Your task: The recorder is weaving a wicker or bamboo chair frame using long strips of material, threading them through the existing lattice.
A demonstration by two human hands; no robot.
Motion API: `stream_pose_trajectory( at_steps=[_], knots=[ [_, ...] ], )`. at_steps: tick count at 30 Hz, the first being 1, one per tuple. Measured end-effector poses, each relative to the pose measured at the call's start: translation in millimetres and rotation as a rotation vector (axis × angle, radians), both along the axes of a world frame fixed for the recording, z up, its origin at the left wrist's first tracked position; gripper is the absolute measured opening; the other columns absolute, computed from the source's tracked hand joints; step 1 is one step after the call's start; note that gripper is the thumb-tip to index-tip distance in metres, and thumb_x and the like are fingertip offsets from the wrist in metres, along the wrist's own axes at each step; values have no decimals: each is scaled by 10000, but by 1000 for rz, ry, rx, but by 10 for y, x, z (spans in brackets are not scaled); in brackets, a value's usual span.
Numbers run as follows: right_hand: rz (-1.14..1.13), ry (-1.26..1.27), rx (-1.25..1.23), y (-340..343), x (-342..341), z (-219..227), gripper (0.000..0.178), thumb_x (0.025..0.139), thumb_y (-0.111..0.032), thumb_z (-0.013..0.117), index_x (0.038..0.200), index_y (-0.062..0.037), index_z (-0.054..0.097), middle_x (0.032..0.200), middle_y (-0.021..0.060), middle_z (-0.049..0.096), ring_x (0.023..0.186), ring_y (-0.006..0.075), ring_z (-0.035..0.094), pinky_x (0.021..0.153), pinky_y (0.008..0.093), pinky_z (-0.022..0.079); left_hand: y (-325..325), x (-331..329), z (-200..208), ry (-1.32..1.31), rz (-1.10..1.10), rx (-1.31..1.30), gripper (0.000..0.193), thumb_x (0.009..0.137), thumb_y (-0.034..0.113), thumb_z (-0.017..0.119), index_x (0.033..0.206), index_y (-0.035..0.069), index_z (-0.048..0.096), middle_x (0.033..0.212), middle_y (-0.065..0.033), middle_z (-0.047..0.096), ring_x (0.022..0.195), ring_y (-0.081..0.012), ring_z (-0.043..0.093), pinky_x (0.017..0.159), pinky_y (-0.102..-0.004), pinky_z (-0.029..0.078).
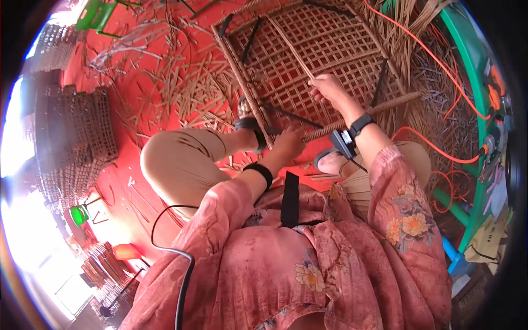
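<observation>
A woven wicker panel in a rectangular frame, with an open lattice and black braces at its corners, lies tilted in front of my knees. My left hand is closed round the wrapped near rail of the frame, by its near left corner. Over the lattice, my right hand pinches a long flat tan wicker strip, which runs from the fingers to the far rail. The fingertips of my left hand are partly hidden. Black bands circle both wrists, and a small black device sits by the right one.
Cut strip scraps litter the red floor at the left. Long loose strips are heaped at the right. An orange cord runs to a green-edged table holding tools. Stacked woven panels stand far left. My sandalled feet flank the panel's near edge.
</observation>
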State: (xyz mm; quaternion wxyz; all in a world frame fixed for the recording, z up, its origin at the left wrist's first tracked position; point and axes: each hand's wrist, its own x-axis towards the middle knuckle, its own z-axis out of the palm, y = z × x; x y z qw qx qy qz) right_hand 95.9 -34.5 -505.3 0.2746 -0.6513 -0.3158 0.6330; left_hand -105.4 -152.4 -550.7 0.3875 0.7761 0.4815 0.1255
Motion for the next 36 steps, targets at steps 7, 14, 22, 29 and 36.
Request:
stream_pose_trajectory(
  at_steps=[7, 14, 22, 29, 36],
  knots=[
    [-54, -63, -144, -685, 279, 49, 253, 912, -226, 526, 984, -6, 628, 673, 72, 626, 449, 116, 546, 385, 232, 396, -29, 344, -30, 431, -225, 92, 385, 709, 166, 672, 1064, 45, 585, 1103, -133, 564, 1113, -303, 510, 882, -430, 412],
    [-36, -89, -84, -1042, 365, 469, 303, 965, -269, 486, 1055, -7, 608, 658, 34, 593, 465, 80, 511, 399, 201, 356, -186, 435, -213, 438, -316, -203, 583, 678, 274, 748, 1170, 80, 503, 1179, -154, 538, 1175, -310, 484, 960, -510, 338],
    [-103, -104, 28, -1059, 244, 1013, 282, 963, -260, 506, 1020, -8, 617, 645, 32, 566, 446, 60, 453, 416, 199, 360, -127, 465, -384, 590, -463, -163, 402, 758, 161, 633, 1126, 67, 502, 1142, -148, 582, 1106, -314, 557, 964, -529, 288],
    [-6, -229, 137, -1238, 226, 1251, 280, 957, -246, 511, 1027, -1, 628, 615, 34, 570, 452, 63, 470, 436, 191, 380, -9, 557, -395, 439, -250, -303, 566, 742, 246, 689, 1222, 52, 460, 1219, -161, 558, 1166, -313, 531, 985, -482, 349],
    [-51, -344, 218, -1181, 420, 1951, 299, 937, -284, 563, 990, -2, 643, 590, 27, 558, 456, 67, 463, 446, 210, 380, 128, 705, 468, 223, -177, -264, 331, 751, 345, 640, 935, 76, 700, 912, -167, 684, 898, -325, 660, 762, -435, 520]
  ],
)
